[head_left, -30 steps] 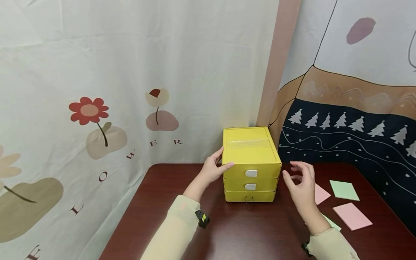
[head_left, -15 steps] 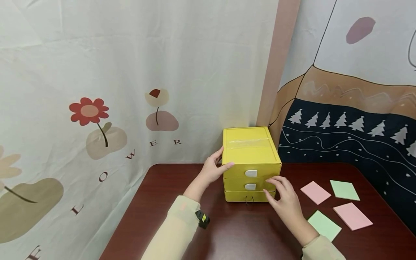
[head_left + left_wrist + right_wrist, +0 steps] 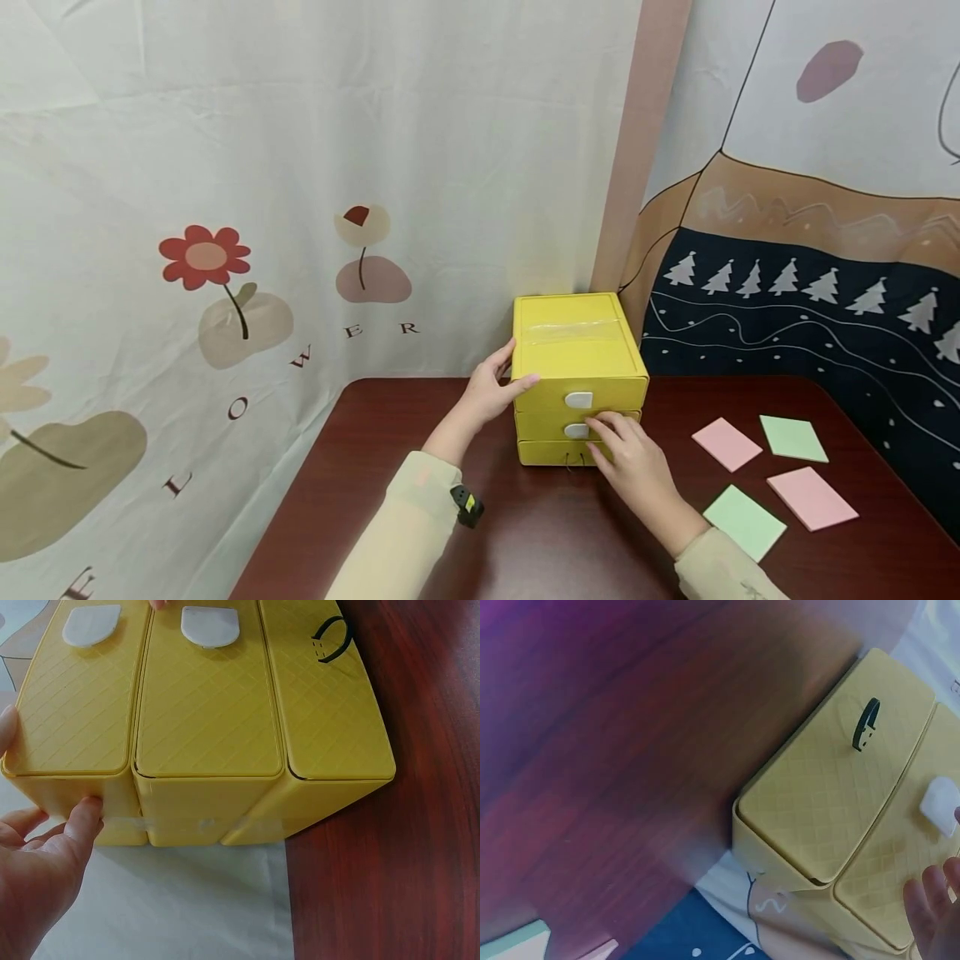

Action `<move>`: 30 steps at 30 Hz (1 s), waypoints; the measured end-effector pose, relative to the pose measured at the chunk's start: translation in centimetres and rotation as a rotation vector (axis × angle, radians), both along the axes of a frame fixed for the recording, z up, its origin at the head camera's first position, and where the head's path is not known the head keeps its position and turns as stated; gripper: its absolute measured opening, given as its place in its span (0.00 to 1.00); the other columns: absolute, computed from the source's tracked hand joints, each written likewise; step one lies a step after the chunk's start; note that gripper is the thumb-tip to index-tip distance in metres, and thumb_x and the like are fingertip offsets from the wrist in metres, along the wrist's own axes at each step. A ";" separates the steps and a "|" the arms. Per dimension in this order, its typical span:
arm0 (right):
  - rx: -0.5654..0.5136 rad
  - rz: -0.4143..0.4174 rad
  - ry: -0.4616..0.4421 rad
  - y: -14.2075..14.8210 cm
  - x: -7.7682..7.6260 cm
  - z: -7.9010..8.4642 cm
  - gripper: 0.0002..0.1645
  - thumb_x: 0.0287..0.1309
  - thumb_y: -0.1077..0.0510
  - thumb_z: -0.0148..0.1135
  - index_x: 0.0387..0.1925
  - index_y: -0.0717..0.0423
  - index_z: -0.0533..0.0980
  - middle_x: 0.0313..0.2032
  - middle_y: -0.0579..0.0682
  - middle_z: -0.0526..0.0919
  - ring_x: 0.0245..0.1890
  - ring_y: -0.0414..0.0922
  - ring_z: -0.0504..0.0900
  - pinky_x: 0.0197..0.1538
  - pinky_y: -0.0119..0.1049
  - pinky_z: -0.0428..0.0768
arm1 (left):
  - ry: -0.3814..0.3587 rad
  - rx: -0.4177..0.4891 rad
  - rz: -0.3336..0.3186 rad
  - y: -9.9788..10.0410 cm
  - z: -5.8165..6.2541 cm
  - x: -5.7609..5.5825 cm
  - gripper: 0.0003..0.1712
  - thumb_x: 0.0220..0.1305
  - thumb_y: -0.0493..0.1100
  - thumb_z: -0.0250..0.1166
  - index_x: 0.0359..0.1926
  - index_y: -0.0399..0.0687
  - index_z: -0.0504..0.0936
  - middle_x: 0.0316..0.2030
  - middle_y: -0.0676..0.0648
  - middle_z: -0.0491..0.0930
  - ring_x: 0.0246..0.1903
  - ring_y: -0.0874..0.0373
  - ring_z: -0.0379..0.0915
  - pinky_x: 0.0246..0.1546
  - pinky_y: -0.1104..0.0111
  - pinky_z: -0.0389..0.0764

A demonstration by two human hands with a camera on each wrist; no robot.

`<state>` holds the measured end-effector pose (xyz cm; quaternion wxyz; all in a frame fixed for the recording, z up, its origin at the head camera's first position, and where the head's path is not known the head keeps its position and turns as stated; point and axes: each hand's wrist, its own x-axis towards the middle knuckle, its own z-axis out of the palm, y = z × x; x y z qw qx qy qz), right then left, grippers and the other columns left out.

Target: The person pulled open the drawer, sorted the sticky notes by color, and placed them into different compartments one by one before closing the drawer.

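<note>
Bare surface [image 3: 375,500] runs from its left edge to the left hand [image 3: 489,390], fingers laid unclenched along the left side of the box [image 3: 573,358] at the back, then the right hand [image 3: 636,467], empty, thumb and fingers parted beside the middle tab [image 3: 574,432], and, past a gap, four notes [image 3: 812,498] near the right edge.

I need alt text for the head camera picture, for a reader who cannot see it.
A person's left hand holds the left side of a yellow box with three drawers, while the right hand has fingertips at the white tab on the middle drawer. At right, on the dark table, lie two pink pads and two green pads.
</note>
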<state>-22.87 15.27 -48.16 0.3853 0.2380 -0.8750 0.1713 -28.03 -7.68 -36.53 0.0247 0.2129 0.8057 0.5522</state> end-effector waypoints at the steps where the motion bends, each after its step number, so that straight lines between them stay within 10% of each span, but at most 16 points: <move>1: 0.008 -0.004 0.000 -0.2 0.0 0.0 0.24 0.39 0.56 0.68 0.44 0.53 0.77 0.41 0.48 0.74 0.37 0.45 0.72 0.32 0.39 0.75 | 0.000 0.004 -0.002 0.0 0.0 0.0 0.44 0.54 0.46 0.62 0.66 0.41 0.49 0.64 0.44 0.50 0.62 0.52 0.48 0.58 0.57 0.55; 30: 0.004 -0.053 0.123 -2.1 -1.2 -0.8 0.10 0.44 0.59 0.65 0.31 0.56 0.76 0.31 0.47 0.73 0.27 0.46 0.71 0.22 0.38 0.71 | 0.025 0.010 -0.002 0.0 -0.3 -0.1 0.43 0.54 0.46 0.62 0.66 0.41 0.50 0.63 0.43 0.53 0.61 0.52 0.50 0.57 0.60 0.58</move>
